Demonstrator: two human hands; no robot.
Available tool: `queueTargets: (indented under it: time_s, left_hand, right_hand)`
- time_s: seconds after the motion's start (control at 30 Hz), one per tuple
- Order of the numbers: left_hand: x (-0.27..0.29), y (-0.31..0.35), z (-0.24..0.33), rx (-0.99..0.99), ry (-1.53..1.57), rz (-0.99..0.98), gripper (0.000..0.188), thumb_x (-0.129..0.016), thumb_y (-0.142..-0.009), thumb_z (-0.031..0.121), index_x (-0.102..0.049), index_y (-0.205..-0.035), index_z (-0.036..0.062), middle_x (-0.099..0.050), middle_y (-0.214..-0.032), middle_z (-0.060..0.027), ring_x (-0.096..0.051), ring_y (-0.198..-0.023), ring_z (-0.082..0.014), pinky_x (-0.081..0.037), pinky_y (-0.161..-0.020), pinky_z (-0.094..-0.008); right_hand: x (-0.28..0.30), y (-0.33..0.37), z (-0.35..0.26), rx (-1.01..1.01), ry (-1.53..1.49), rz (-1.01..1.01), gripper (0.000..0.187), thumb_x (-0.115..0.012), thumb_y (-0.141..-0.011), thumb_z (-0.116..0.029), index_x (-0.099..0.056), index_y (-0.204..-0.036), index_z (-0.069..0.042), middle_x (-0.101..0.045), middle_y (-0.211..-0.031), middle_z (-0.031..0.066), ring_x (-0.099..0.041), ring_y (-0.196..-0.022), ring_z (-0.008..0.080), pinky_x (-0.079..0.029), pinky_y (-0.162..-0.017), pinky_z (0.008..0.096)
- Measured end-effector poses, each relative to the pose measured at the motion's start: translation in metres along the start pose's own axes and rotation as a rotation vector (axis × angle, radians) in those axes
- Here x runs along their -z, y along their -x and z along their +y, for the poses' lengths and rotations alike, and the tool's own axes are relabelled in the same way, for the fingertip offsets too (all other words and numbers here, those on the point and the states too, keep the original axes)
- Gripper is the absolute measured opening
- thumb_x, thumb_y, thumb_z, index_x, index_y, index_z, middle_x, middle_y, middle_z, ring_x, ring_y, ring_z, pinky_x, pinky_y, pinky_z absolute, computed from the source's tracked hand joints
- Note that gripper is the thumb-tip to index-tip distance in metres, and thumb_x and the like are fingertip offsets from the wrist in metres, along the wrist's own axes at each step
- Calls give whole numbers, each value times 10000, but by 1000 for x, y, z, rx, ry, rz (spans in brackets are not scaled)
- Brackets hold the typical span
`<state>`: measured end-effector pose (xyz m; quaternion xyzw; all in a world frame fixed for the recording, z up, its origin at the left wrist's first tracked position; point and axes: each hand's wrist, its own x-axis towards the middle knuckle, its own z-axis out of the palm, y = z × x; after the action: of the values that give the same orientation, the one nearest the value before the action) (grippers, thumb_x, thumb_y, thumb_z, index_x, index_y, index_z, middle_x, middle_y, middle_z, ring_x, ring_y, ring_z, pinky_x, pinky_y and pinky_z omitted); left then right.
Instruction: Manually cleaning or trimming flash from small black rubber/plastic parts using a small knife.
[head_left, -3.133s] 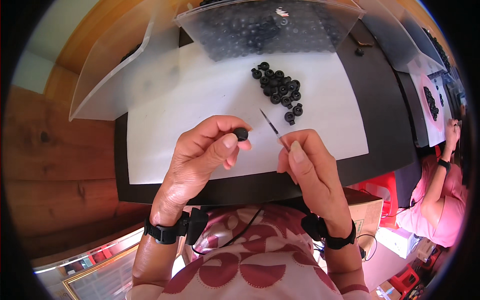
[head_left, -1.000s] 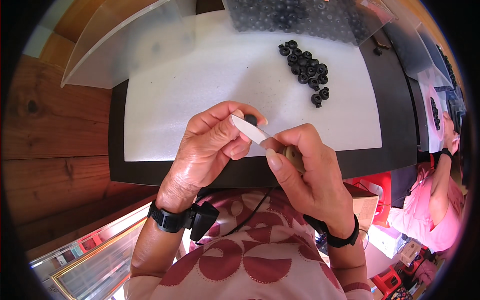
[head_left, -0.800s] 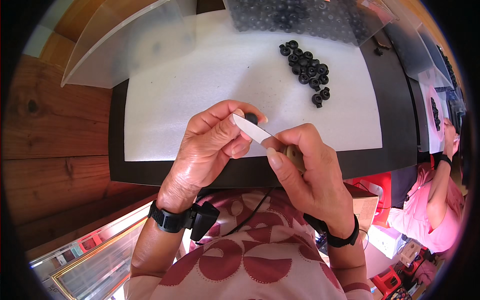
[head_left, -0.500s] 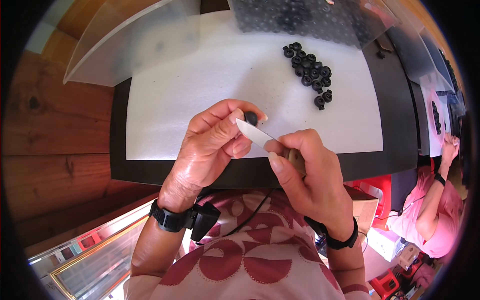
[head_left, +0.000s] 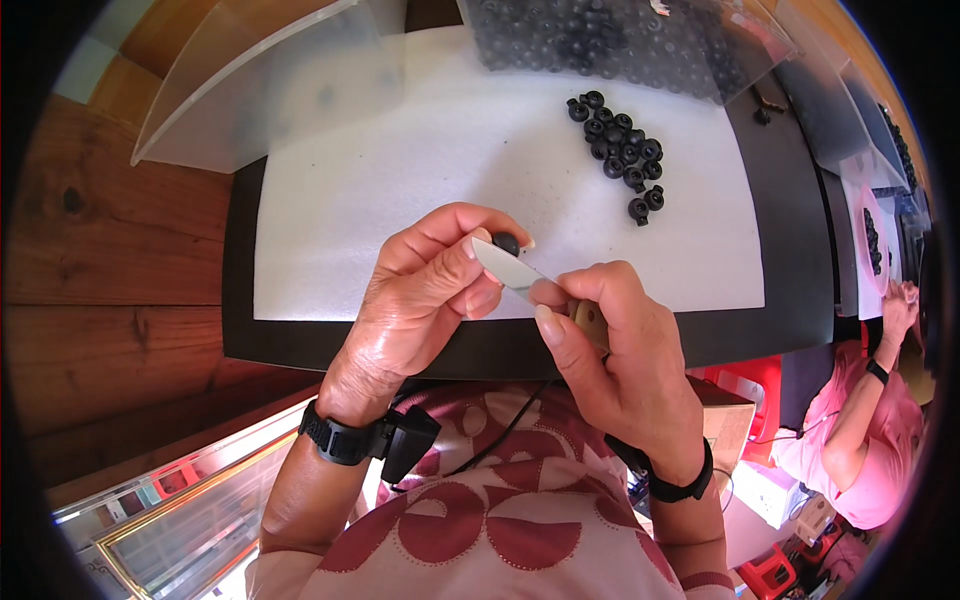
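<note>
Blade point(head_left: 505, 268) slants from the right hand point(head_left: 620, 350), fingers clamping its handle, toward the black part point(head_left: 506, 242) pinched in left hand point(head_left: 430, 300) fingertips near the desk's point(head_left: 240, 330) front edge.

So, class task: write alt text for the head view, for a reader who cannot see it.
Seen from above, a left hand pinches a small black round part while the right hand holds a small knife with its blade against it, over a white mat. A cluster of similar black parts lies further back on the mat.
</note>
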<state>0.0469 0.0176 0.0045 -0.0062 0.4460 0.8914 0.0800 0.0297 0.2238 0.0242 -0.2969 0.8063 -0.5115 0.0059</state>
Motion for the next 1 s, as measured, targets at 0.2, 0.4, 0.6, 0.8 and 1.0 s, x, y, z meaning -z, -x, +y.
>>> queueTargets:
  time_s: [0.2, 0.4, 0.6, 0.8, 1.0]
  left_hand:
    - [-3, 0, -1, -17, -24, 25, 312, -608, -1035, 232, -637, -1179, -43, -556, -834, 15, -393, -679, -58, -358, -623, -216]
    - [-8, -1, 0, -5, -25, 42, 316, -606, -1037, 244, -638, -1178, -37, -571, -839, 12, -398, -683, -57, -361, -628, -213]
    - [-6, -1, -2, 18, 28, 47, 324, -647, -1003, 220, -614, -1172, -55, -604, -955, -73, -437, -683, -79, -395, -624, -238]
    - [-1, -2, -4, 15, 39, 18, 311, -649, -999, 205, -606, -1172, -49, -632, -1078, -150, -462, -686, -92, -417, -619, -251]
    - [-7, -2, -4, 9, -28, 23, 322, -597, -1042, 254, -638, -1175, -36, -592, -841, -5, -404, -678, -65, -374, -632, -215]
  right_hand:
    - [-1, 0, 3, 23, -4, 31, 228, -702, -903, -41, -512, -1028, -57, -632, -781, 87, -613, -570, 296, -455, -513, 380]
    - [1, 0, 3, 2, -20, 25, 225, -702, -904, -46, -513, -1025, -56, -632, -782, 88, -613, -574, 302, -459, -520, 384]
    - [1, 1, 5, 9, -24, 43, 217, -695, -907, -44, -515, -1028, -56, -633, -783, 83, -612, -583, 302, -463, -532, 384]
    - [3, 2, 3, -27, -36, 18, 212, -691, -911, -45, -518, -1032, -56, -637, -789, 86, -613, -594, 309, -466, -538, 381]
    - [3, 3, 4, -16, -34, 32, 203, -688, -918, -55, -521, -1032, -60, -640, -793, 89, -620, -599, 311, -470, -542, 382]
